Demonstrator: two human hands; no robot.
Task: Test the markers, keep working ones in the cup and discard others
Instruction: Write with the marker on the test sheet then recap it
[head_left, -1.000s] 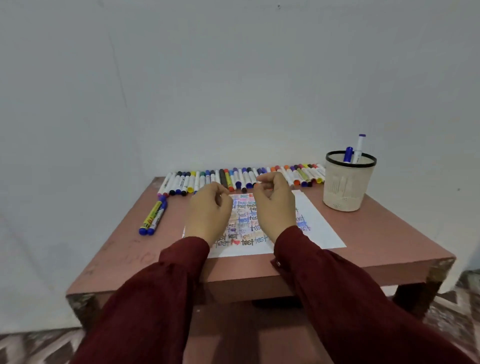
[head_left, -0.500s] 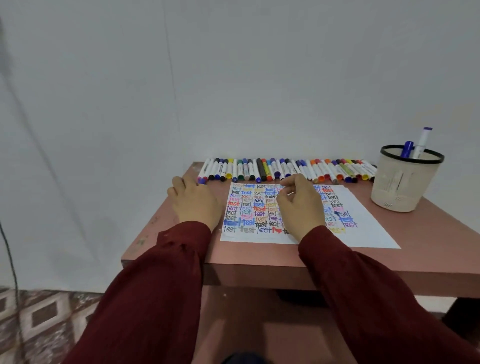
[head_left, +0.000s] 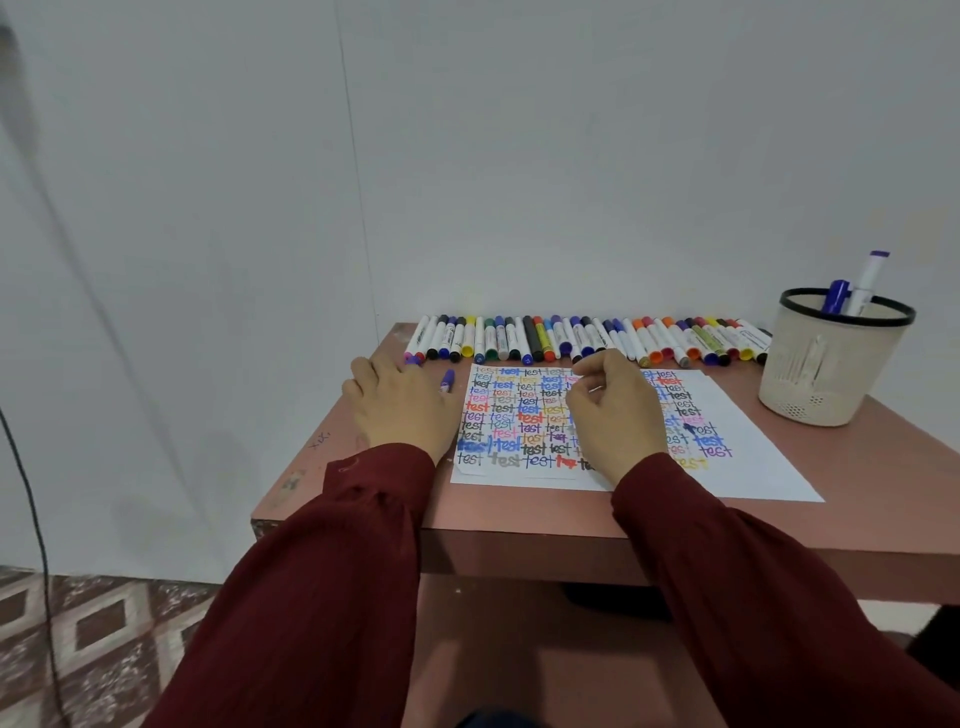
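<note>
Our left hand (head_left: 400, 410) lies flat just left of the one test sheet (head_left: 753, 457), fingers stretched, with one purple-capped marker (head_left: 447, 380) poking out beside it. Our right hand (head_left: 613, 415) rests on the sheet, fingers curled; we cannot tell whether they pinch anything. Behind the sheet lies one row of markers (head_left: 571, 338), over thirty. Right of it, one mesh cup (head_left: 831, 374) holds two upright markers (head_left: 837, 296).

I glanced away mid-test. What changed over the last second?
Both hands came down from in front of the marker row. The left hand now lies flat on the table left of the paper, about where two loose markers lay; only a purple marker end shows beside it. The right hand rests curled on the paper, nothing seen in its grip. The row, the cup and its pens stayed.
</note>
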